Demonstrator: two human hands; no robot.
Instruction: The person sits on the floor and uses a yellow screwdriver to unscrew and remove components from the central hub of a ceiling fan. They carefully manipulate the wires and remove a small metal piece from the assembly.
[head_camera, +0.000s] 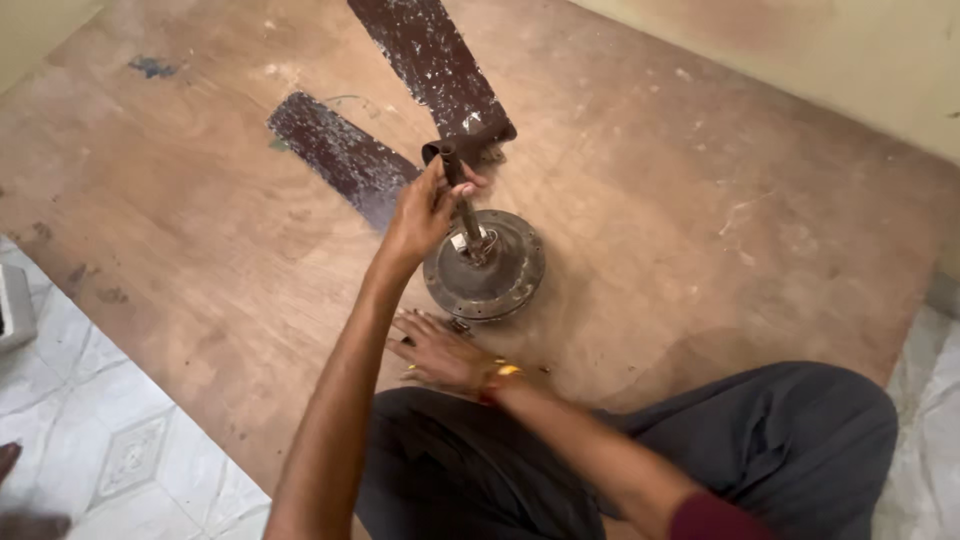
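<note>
**Old fan motor on the plywood, one hand on its rod**

I take the round fan motor (485, 265) as my landmark. It sits flat on the brown plywood sheet (700, 220), just ahead of my folded knees in dark grey trousers (780, 440).

My left hand (420, 215) is closed around the down rod (466, 215) that stands up from the middle of the motor, gripping it near the top, just below the dark cap (445, 152) at the rod's end. My right hand (440, 352) lies open, fingers spread, palm down on the sheet at the motor's near edge; whether it touches the housing I cannot tell. A gold bangle (500, 372) sits at that wrist.

I judge the motor heavy and rigid, a metal housing with a dull, grimy skin that could be slick. The rod looks stiff and makes the obvious handle, though the weight hangs low, so I would steady the rim as well.

Beyond the motor lie two detached blades (345, 155), long, flat, dark brown with flaking paint; they look light and thin-edged.

I see no packages, labels or signs. To the motor's left the sheet ends at patterned white floor tiles (120, 440).
</note>
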